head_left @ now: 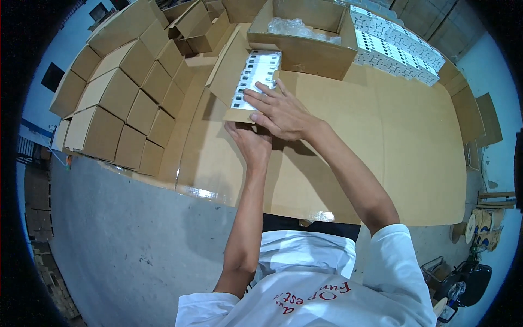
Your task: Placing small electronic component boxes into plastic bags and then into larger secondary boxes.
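— Near the far edge of the table [381,136], what sits under the hands?

— A small open cardboard carton [235,76] with a row of white packets [256,76] inside, just beside a bigger open box [305,52].

— And each grip?

— The right hand [280,111] lies flat, fingers spread, on the packets. The left hand [250,143] touches the carton's near edge; whether it's closed, I can't tell.

Matt brown cardboard box [231,76] and tabletop sheet [381,141] — glossy white packets [256,73] inside.
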